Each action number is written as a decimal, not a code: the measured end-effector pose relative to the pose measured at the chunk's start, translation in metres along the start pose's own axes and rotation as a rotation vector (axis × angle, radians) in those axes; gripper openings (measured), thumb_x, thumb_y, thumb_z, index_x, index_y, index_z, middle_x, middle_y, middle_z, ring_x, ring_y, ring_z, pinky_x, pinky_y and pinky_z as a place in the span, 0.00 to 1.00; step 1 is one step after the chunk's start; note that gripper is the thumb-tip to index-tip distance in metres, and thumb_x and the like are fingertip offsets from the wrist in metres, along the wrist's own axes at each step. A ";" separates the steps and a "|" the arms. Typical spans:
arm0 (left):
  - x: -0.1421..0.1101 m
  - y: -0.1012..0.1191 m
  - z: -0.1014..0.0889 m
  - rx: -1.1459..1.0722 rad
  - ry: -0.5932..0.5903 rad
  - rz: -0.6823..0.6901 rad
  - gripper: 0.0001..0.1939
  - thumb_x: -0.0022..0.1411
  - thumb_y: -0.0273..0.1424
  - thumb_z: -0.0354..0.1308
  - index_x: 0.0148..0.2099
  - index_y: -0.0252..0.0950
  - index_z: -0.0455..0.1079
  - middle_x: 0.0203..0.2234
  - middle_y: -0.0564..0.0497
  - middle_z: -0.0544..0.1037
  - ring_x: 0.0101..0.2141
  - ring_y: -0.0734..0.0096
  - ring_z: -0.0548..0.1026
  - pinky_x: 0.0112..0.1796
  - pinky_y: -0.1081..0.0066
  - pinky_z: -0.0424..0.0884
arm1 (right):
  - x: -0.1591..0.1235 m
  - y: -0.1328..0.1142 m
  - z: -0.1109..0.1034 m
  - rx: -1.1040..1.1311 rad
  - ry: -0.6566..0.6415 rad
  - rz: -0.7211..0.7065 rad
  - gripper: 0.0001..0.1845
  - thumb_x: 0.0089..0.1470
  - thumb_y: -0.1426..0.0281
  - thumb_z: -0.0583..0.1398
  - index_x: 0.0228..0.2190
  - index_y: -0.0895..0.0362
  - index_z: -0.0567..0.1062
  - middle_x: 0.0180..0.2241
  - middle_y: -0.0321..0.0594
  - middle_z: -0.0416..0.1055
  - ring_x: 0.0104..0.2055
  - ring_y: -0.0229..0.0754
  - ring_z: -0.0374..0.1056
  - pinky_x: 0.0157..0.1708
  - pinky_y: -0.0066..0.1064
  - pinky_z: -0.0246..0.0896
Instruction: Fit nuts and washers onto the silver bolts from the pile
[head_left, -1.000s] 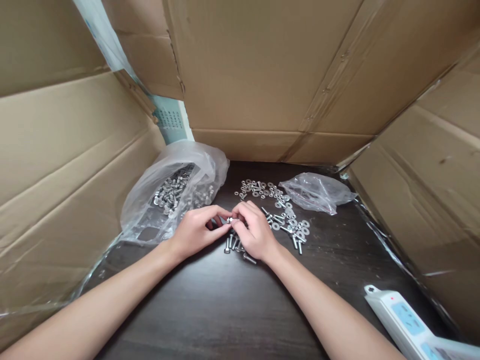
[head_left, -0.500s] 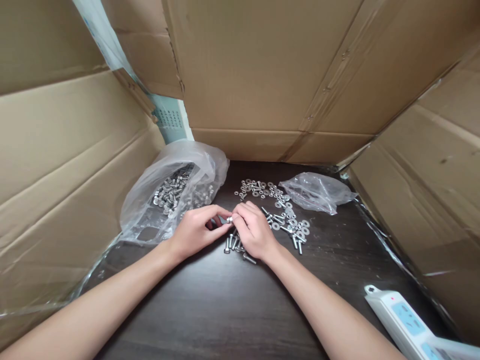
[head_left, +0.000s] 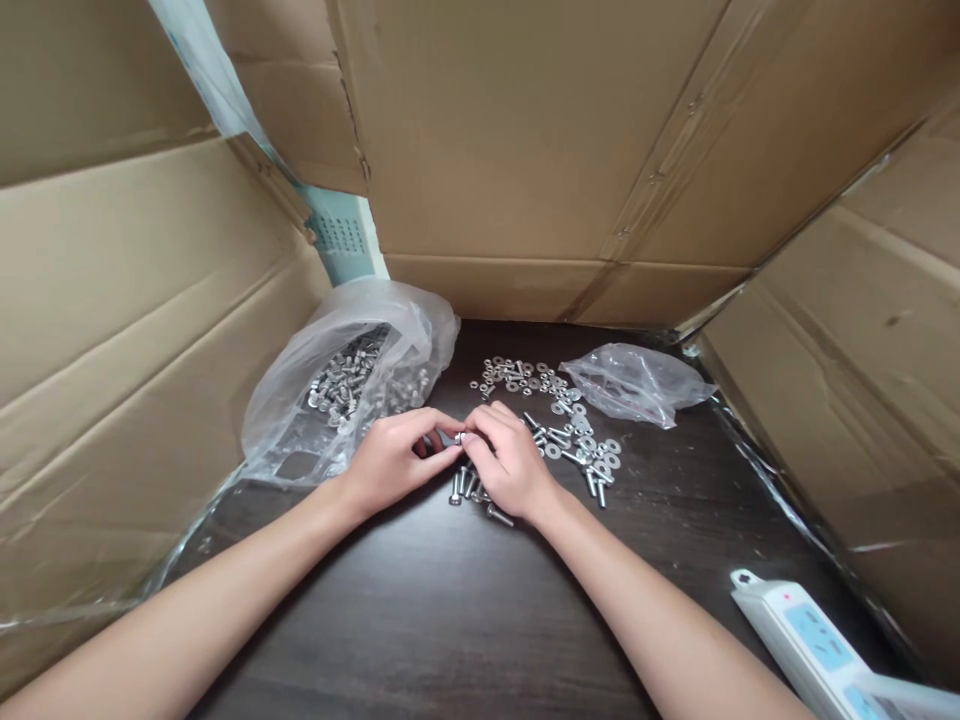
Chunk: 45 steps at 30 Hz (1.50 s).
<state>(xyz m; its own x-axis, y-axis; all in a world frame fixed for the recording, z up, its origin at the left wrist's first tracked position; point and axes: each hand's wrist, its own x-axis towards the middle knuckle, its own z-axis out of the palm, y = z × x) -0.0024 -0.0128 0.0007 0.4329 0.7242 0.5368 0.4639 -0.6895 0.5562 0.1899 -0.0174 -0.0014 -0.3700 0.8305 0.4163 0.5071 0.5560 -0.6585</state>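
Note:
My left hand point(head_left: 397, 458) and my right hand point(head_left: 508, 462) meet fingertip to fingertip over a dark wooden table point(head_left: 450, 620). Between them they pinch a small silver bolt point(head_left: 458, 438); both hands are closed on it. Just under my hands lies a small heap of assembled bolts point(head_left: 472, 490). To the right of my right hand loose washers and bolts point(head_left: 581, 445) are scattered, with more washers and nuts point(head_left: 517, 376) farther back.
A clear plastic bag full of bolts point(head_left: 345, 385) lies at the left. A smaller crumpled clear bag point(head_left: 637, 383) lies at the right. Cardboard walls point(head_left: 540, 150) surround the table on three sides. A white power strip point(head_left: 810, 640) sits at the bottom right.

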 end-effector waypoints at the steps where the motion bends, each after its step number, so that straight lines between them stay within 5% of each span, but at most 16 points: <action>1: 0.000 0.000 0.000 -0.002 0.004 0.001 0.05 0.67 0.31 0.62 0.43 0.35 0.77 0.27 0.53 0.81 0.24 0.76 0.76 0.28 0.77 0.74 | 0.000 0.000 0.000 -0.005 -0.004 -0.002 0.13 0.63 0.72 0.51 0.26 0.53 0.61 0.28 0.38 0.67 0.34 0.44 0.60 0.36 0.38 0.54; 8: 0.000 0.000 0.000 -0.004 -0.001 -0.005 0.05 0.66 0.30 0.64 0.43 0.35 0.78 0.27 0.54 0.80 0.24 0.76 0.76 0.28 0.77 0.74 | 0.000 0.000 0.000 0.008 0.000 -0.001 0.16 0.67 0.71 0.48 0.25 0.53 0.61 0.27 0.38 0.66 0.33 0.44 0.59 0.36 0.38 0.53; 16: -0.001 -0.001 0.001 -0.016 0.014 -0.015 0.04 0.64 0.28 0.65 0.43 0.35 0.77 0.28 0.54 0.80 0.24 0.77 0.76 0.28 0.78 0.73 | -0.001 -0.003 -0.001 0.046 0.024 0.028 0.04 0.59 0.71 0.54 0.31 0.53 0.66 0.31 0.38 0.66 0.36 0.45 0.62 0.38 0.38 0.56; 29: 0.001 0.000 0.000 -0.025 0.012 -0.034 0.05 0.65 0.28 0.64 0.43 0.35 0.78 0.28 0.55 0.81 0.25 0.78 0.77 0.29 0.79 0.73 | 0.000 0.001 0.002 0.019 0.010 -0.012 0.14 0.67 0.70 0.50 0.27 0.53 0.64 0.29 0.38 0.68 0.34 0.44 0.62 0.38 0.37 0.56; 36: 0.001 -0.002 -0.003 -0.036 0.028 -0.053 0.05 0.63 0.27 0.67 0.42 0.35 0.78 0.28 0.55 0.81 0.24 0.79 0.76 0.28 0.81 0.73 | -0.002 -0.002 -0.001 0.058 0.047 0.010 0.03 0.61 0.71 0.55 0.34 0.54 0.68 0.32 0.38 0.67 0.37 0.44 0.64 0.39 0.36 0.57; 45: 0.001 -0.001 -0.002 -0.029 0.006 -0.045 0.05 0.63 0.26 0.67 0.42 0.35 0.77 0.28 0.55 0.81 0.24 0.78 0.76 0.28 0.80 0.73 | -0.001 0.000 0.001 0.073 0.049 -0.008 0.03 0.60 0.72 0.55 0.33 0.54 0.68 0.32 0.38 0.67 0.36 0.44 0.64 0.38 0.36 0.58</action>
<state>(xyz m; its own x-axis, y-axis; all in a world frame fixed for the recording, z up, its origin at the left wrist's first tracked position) -0.0037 -0.0109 0.0017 0.4070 0.7547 0.5146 0.4603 -0.6561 0.5981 0.1897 -0.0184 -0.0024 -0.3346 0.8276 0.4506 0.4454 0.5603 -0.6984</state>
